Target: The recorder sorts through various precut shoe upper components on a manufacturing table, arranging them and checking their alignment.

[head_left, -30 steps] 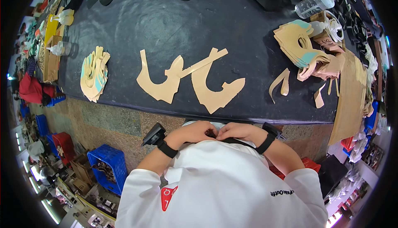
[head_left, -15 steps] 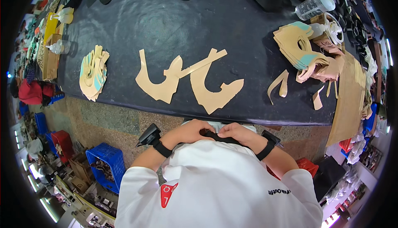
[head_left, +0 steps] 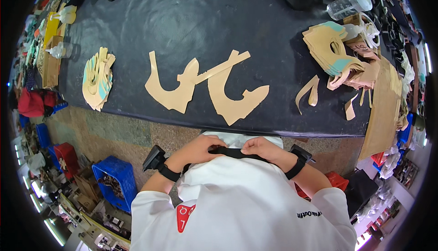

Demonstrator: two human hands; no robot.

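- The person stands at the near edge of a big dark table (head_left: 191,27), wearing a white shirt (head_left: 246,205).
- Both hands are pulled in close to the body, right at the chest.
- The left hand (head_left: 200,150) and the right hand (head_left: 261,148) sit side by side, with a small gap between them.
- A black strap (head_left: 233,152) runs flat across the front of the shirt, from one hand to the other.
- The left hand has its fingers curled down and pinches the left end of the strap.
- The right hand does the same on the right end, fingers bent and pressed on the strap.
- Each wrist has a black band with a small black box on it.
- On the table, well apart from the hands, lie two big tan cut-out pieces (head_left: 205,89). They touch each other near the top.
- To the left is a small pile of tan pieces (head_left: 97,78) with some light blue on them.
- To the right is a bigger pile of tan and blue pieces (head_left: 337,57), and two thin tan strips (head_left: 309,93) lie near it.
- A clear plastic cup (head_left: 349,2) lies tipped on its side at the far right corner.
- Down on the floor to the left is a blue crate (head_left: 114,180) and a red one (head_left: 68,157).
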